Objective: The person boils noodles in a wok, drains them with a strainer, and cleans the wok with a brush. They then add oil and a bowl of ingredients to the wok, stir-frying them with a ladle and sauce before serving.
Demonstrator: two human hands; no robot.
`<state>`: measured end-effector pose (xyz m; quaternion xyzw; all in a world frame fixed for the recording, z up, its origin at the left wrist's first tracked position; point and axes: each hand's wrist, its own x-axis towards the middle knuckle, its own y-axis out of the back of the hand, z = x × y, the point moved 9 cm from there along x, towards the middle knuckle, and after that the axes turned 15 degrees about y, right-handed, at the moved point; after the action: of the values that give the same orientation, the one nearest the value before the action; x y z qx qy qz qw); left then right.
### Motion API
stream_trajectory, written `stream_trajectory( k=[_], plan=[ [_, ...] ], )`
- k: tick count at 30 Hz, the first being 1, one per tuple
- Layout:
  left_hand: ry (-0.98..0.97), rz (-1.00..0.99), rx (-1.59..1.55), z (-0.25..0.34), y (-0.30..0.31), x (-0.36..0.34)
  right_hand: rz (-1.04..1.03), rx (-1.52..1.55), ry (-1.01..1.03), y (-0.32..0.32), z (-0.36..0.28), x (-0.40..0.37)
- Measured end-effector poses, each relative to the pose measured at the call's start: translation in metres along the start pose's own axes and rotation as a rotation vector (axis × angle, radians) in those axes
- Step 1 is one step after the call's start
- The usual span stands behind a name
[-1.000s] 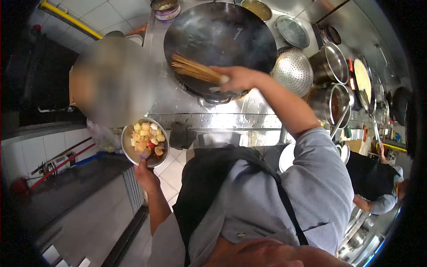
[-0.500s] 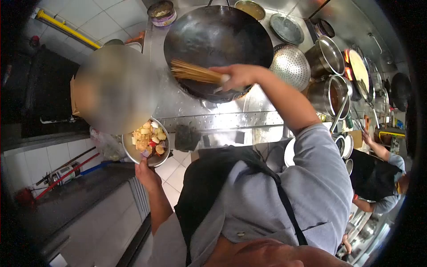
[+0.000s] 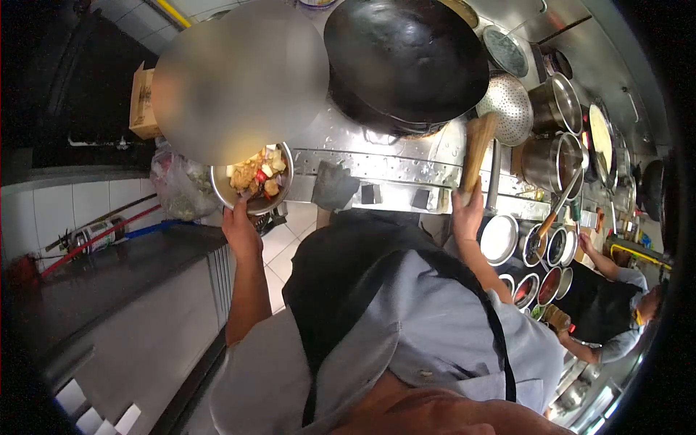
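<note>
My left hand (image 3: 242,226) grips the rim of a metal bowl (image 3: 287,190) from below. Inside the bowl lie pale and browned chunks of food (image 3: 259,174) with some red pieces; a blurred round patch covers its upper left part. My right hand (image 3: 467,214) is closed on the lower end of a bamboo brush (image 3: 476,154), held upright at the counter's front edge. Behind the brush and to its left sits a big dark wok (image 3: 406,58), which neither hand touches.
A perforated strainer (image 3: 507,107) and metal pots (image 3: 557,170) stand right of the wok. Several small containers (image 3: 499,239) line the counter's right side. A co-worker (image 3: 605,290) in a dark apron is at the far right. A plastic bag (image 3: 177,188) lies left of the bowl.
My right hand has moved with the brush from over the wok to the counter's front edge on the right. The view has shifted, and the bowl remains in my left hand.
</note>
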<state>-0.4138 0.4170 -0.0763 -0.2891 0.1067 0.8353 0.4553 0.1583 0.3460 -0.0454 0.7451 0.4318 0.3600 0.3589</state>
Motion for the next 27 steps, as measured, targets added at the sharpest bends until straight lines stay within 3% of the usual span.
stream_trajectory(
  k=[2,4,5,6,8,9,10,12,13,16,17,18,19,20,21,22,23,25,27],
  plan=[
    [0.034,-0.056,-0.013,-0.005,0.005,0.007,-0.164,-0.031,-0.160,-0.026,0.017,-0.021],
    [-0.272,-0.087,0.275,0.020,-0.014,-0.006,-0.173,-0.046,-0.192,-0.032,0.033,-0.023],
    [-0.012,-0.127,-0.056,0.011,-0.018,-0.005,-0.219,-0.105,-0.234,-0.034,0.038,-0.021],
    [-0.032,-0.113,-0.060,0.006,-0.006,0.004,-0.280,-0.147,-0.246,-0.046,0.031,-0.014],
    [-0.338,-0.036,0.453,0.010,0.007,0.014,-0.249,-0.220,-0.039,-0.039,0.002,0.003],
    [-0.118,-0.123,0.119,-0.008,0.021,0.021,-0.065,-0.274,0.219,-0.027,-0.035,0.012],
    [-0.129,-0.104,0.104,-0.002,0.027,0.015,-0.065,-0.264,0.244,-0.032,-0.051,0.020],
    [0.076,-0.027,-0.015,-0.014,0.046,0.002,-0.286,0.002,0.579,-0.065,-0.105,0.021],
    [0.022,-0.025,-0.090,-0.008,0.051,-0.012,-0.355,0.076,0.622,-0.086,-0.128,0.023],
    [0.046,0.130,-0.091,-0.014,0.090,-0.037,-0.684,0.271,0.640,-0.137,-0.219,0.024],
    [-0.130,0.082,0.036,-0.021,0.111,-0.038,-0.801,0.350,0.595,-0.161,-0.240,0.021],
    [-0.176,0.044,0.182,-0.014,0.122,-0.058,-1.021,0.470,0.561,-0.179,-0.269,0.006],
    [-0.229,-0.040,0.332,-0.008,0.115,-0.071,-1.303,0.301,0.469,-0.213,-0.276,-0.012],
    [-0.020,0.011,0.036,-0.030,0.133,-0.062,-0.935,0.116,0.962,-0.225,-0.298,-0.015],
    [-0.111,-0.036,0.168,-0.013,0.126,-0.077,-1.014,0.300,0.733,-0.220,-0.302,-0.016],
    [-0.011,0.008,0.127,-0.029,0.148,-0.073,-0.816,0.340,0.992,-0.210,-0.318,-0.017],
    [-0.379,0.115,0.644,-0.005,0.138,-0.101,-0.779,0.328,0.909,-0.190,-0.318,-0.008],
    [-0.059,0.252,0.364,-0.032,0.188,-0.066,-0.731,0.323,0.795,-0.143,-0.309,0.012],
    [-0.057,0.234,0.406,-0.019,0.166,-0.053,-0.202,0.273,0.825,-0.058,-0.270,0.056]
  ],
)
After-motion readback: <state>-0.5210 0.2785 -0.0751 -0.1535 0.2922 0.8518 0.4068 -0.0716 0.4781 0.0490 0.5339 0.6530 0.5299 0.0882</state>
